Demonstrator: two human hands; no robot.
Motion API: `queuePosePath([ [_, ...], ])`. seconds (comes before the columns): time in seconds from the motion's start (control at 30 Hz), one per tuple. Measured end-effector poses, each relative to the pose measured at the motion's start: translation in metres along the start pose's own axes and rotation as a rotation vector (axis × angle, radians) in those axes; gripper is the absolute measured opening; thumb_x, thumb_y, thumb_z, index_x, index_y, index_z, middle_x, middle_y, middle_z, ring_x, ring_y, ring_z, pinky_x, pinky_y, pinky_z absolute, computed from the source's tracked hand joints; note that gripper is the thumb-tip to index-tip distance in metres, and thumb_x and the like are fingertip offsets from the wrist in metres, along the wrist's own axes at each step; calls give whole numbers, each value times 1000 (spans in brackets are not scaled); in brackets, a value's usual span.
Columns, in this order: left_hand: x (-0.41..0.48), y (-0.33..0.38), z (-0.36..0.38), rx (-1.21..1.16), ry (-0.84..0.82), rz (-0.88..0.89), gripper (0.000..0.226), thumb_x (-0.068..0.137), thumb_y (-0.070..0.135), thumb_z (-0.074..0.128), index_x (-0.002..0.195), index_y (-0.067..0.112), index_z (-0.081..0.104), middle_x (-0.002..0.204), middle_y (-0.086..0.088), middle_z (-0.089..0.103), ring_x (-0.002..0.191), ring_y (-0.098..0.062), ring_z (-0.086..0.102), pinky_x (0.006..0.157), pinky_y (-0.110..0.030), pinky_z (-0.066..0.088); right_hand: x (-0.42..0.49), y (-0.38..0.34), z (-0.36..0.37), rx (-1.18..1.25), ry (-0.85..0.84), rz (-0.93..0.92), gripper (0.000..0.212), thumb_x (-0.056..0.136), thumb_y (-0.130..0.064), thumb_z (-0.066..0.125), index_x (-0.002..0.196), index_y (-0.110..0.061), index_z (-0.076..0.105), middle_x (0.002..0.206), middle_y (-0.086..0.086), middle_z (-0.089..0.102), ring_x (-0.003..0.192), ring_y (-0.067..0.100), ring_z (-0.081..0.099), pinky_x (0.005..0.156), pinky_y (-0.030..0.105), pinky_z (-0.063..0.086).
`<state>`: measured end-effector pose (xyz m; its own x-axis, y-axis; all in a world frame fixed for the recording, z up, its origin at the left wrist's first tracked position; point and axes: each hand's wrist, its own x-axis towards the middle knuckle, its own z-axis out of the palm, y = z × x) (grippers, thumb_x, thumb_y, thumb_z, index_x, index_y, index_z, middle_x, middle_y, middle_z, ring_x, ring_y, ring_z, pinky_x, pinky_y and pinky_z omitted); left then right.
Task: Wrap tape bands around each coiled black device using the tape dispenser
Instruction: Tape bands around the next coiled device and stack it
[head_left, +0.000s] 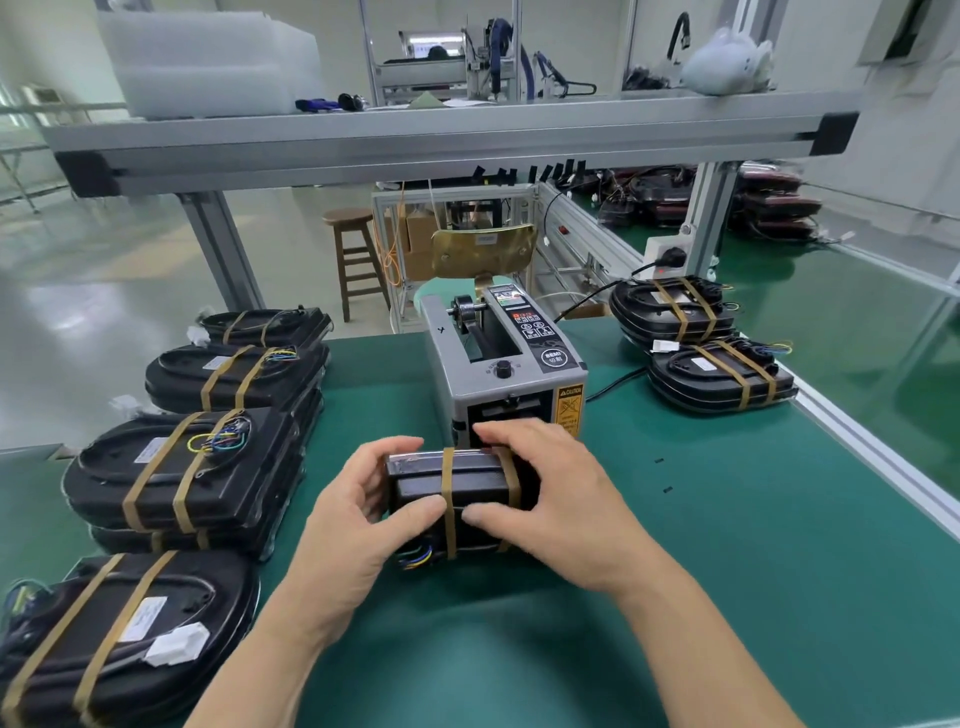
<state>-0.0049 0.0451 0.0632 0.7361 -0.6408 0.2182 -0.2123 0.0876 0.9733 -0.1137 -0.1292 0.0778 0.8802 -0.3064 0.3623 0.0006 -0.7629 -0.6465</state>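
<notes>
On the near green surface (675, 571), the left hand (358, 519) and right hand (550, 499) each curl their grip round a black device (472, 491), thumbs beside one tape band (448, 499). A second band seems partly hidden under the right fingers. The tape dispenser (498, 364) stands just behind.

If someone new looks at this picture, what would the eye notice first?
At the centre, the left hand and right hand hold a black device crossed by two tan tape bands. The grey tape dispenser stands just behind it. Stacks of banded devices sit at the left.
</notes>
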Motion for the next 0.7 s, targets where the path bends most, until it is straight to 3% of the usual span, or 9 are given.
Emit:
queuePosePath([
  [0.07,-4,-3,-4,-37,22,-8,46,64,23,83,105,37,67,110,2,73,100,-8,68,80,-12,50,4,3,-9,303,122,177,35,74,-43,73,108,-35,71,108,-22,65,103,-7,57,90,11,42],
  [0.13,-7,-4,-7,-62,41,-18,44,64,19,82,103,34,68,110,1,73,100,-8,68,80,-12,50,11,14,-14,558,331,432,7,83,-21,73,85,-27,76,85,-14,71,83,3,63,72,17,46],
  [0.23,-10,-6,-10,-79,32,-30,42,67,14,79,103,33,68,110,1,73,99,-8,68,80,-12,50,19,25,-6,686,383,706,11,85,-10,73,79,-18,76,77,-7,72,74,8,61,60,18,45],
  [0.37,-13,-5,-13,-75,15,-22,48,64,8,87,103,31,68,109,0,73,98,-8,68,79,-12,51,29,24,8,758,394,793,2,82,-15,78,81,-14,76,81,0,71,87,21,64,87,37,54],
  [0.5,-16,-5,-20,-123,57,-16,43,63,14,78,103,24,67,105,-1,74,96,-9,69,78,-13,52,35,18,18,821,428,841,8,82,-15,79,79,-13,71,85,6,70,93,29,66,98,51,53],
  [0.57,-18,-4,-22,-126,62,-11,42,62,14,78,102,24,68,104,-2,74,95,-9,69,78,-14,52,38,16,20,833,455,872,11,82,-17,80,82,-11,71,85,7,70,97,31,67,99,51,52],
  [0.7,-23,-4,-26,-110,57,-4,41,61,16,79,100,29,69,104,-2,74,95,-10,69,78,-14,52,43,12,23,833,504,902,21,82,-23,80,92,-6,74,77,2,67,84,23,62,93,41,54],
])
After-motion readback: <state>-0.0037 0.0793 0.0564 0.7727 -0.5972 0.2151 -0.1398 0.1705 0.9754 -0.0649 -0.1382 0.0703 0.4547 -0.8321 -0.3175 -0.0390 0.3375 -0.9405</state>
